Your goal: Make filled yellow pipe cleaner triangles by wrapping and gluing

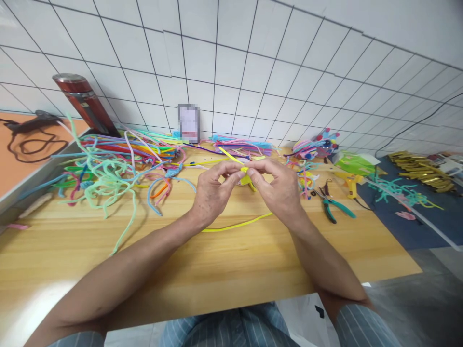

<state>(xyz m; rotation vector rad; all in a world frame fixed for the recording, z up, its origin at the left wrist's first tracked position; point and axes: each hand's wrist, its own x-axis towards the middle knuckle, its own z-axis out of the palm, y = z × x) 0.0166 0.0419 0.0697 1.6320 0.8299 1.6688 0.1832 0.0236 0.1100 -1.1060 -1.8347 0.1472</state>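
Both hands meet above the middle of the table, fingertips nearly touching. My left hand [217,189] pinches a small twisted piece of yellow pipe cleaner [245,170] between thumb and fingers. On the other side of that piece, my right hand [277,189] grips it too, with thumb and index finger closed. One straight yellow end sticks out to the upper left, and more yellow shows below the fingertips. Another yellow pipe cleaner [238,226] lies on the wooden table [202,274] beneath the hands.
Tangled pale green pipe cleaners [108,178] and colored bundles lie left. A red-brown flask [87,105] and a phone [189,124] stand by the tiled wall. To the right are pliers [334,207], a yellow glue gun [350,184] and gold strips [421,171].
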